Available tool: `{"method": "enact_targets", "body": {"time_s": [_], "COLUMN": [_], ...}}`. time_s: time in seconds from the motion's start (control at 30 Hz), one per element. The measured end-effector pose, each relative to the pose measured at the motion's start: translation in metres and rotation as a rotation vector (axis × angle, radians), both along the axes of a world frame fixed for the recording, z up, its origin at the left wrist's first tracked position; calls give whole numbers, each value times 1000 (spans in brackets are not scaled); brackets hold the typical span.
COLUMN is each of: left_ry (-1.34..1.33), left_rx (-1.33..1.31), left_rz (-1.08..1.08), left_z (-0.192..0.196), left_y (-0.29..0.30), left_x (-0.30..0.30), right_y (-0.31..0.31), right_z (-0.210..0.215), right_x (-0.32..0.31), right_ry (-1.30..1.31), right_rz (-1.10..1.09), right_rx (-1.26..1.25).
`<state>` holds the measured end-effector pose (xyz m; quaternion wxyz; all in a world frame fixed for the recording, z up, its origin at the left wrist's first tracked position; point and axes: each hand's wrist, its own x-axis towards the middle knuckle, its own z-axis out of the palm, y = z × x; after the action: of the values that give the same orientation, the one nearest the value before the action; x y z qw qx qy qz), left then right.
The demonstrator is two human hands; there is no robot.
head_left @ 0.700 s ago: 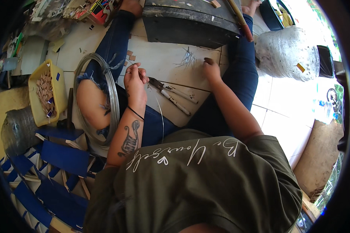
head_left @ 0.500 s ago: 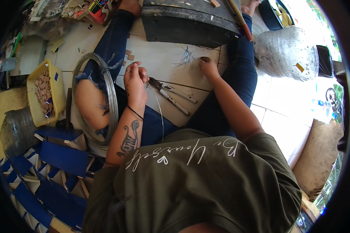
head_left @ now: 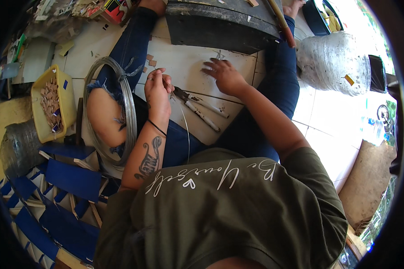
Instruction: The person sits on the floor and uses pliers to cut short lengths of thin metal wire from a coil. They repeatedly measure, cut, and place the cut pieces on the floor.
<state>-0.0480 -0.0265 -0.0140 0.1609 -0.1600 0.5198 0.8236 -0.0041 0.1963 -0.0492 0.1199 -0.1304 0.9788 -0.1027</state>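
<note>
Wire: thin silver strand (head_left: 186,130), pinched at the top end by the left hand (head_left: 158,92) and running down from there toward the lap, across the blue jeans.
Left hand: fingers closed together on the top of that strand, held up just above the left knee, right beside the pliers.
Right hand: right hand (head_left: 224,75) lies flat-ish on the tiled floor (head_left: 184,62), fingers spread apart, holding nothing as far as I can see. Fingertips are touching or just about touching a small cluster of short wire bits (head_left: 218,55).
Pliers: pliers (head_left: 197,107) with pale handles lie on the floor between the two hands, head pointing at the left hand, handles angled away to the right. Neither hand is on them.
Wire coil: big coil (head_left: 126,112) of the same silver stuff is looped around the left leg, well left of the pinched strand.
Dark block: black slab (head_left: 224,24) sits on the floor just beyond the right hand.
Yellow tub: yellow tub (head_left: 66,96) full of small tan pieces, off to the far left.
Blue pieces: stack of blue panels (head_left: 72,179) at lower left, by the left elbow.
Sack: white mesh sack (head_left: 334,62) at the right, past the right knee.
</note>
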Motion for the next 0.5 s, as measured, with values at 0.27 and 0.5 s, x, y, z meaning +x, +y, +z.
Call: {"method": "enact_targets", "body": {"time_s": [0.27,0.5], "left_ry": [-20,2], "left_rx": [-16,-8], "left_rz": [27,-32], "left_z": [2,1], "left_y": [-4,-2], "left_x": [0,1], "right_y": [26,35], "right_z": [-1,-15], "right_x": [-3,-7], "right_ry": [-28,100], "right_rz": [126,-363], "right_rx": [-34,-234]}}
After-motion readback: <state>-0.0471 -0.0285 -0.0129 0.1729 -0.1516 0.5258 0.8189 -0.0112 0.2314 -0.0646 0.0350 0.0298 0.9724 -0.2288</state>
